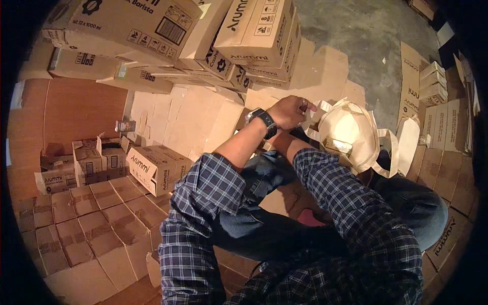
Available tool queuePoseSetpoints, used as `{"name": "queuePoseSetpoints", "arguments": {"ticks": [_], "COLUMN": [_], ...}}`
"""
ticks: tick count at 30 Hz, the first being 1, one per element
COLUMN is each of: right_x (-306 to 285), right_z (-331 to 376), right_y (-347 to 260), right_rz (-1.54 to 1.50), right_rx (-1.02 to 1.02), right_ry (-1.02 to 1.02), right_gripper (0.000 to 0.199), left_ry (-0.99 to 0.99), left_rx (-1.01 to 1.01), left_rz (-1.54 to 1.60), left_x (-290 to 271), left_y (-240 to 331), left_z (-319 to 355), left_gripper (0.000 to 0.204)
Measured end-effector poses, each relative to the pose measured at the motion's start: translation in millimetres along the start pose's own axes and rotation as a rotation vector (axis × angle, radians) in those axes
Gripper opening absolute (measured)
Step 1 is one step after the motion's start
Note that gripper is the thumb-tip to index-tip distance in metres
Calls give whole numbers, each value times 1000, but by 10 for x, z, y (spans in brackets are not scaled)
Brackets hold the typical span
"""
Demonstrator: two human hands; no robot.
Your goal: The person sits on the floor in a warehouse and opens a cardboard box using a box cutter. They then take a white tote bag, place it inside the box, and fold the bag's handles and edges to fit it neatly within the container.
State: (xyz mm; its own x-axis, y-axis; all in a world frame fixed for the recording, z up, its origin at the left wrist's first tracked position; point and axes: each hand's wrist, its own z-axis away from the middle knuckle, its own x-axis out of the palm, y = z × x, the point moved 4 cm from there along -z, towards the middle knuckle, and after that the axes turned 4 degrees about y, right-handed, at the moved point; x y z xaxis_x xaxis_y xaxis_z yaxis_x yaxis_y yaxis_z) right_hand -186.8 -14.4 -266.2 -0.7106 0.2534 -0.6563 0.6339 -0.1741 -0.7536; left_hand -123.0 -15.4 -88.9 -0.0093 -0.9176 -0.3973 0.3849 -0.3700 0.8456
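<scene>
The left hand (pixel 291 112) has its grip pinching the strap of the cream tote bag (pixel 351 134) over the knees, the right hand's grip hidden behind it, untellable; a thin pinch could let the strap slip.

A single view, from a wide fisheye camera worn on the person's head, the left of a side-by-side pair. It looks steeply down over the chest and knees, upright and unmirrored. The person's checked sleeves (pixel 218 203) enter from six o'clock and fill the near lower field, very close to the lens. Stacked cardboard boxes (pixel 152 23) curve across eleven to one o'clock, their straight edges bending near the dark rim. Bare concrete floor (pixel 356 30) shows farther off toward one o'clock. No second view shares the scene.
</scene>
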Motion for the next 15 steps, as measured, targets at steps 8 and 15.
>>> {"name": "queuePoseSetpoints", "arguments": {"ticks": [8, 15], "right_x": [92, 310], "right_z": [27, 39], "right_y": [-35, -168], "right_rz": [-7, 21], "right_rx": [7, 23], "right_ry": [19, 132], "right_gripper": [35, 33], "left_ry": [12, -40], "left_rx": [31, -71], "left_rz": [-165, -58], "left_x": [18, 20], "left_y": [-71, 5], "left_z": [-17, 13], "left_gripper": [39, 40]}}
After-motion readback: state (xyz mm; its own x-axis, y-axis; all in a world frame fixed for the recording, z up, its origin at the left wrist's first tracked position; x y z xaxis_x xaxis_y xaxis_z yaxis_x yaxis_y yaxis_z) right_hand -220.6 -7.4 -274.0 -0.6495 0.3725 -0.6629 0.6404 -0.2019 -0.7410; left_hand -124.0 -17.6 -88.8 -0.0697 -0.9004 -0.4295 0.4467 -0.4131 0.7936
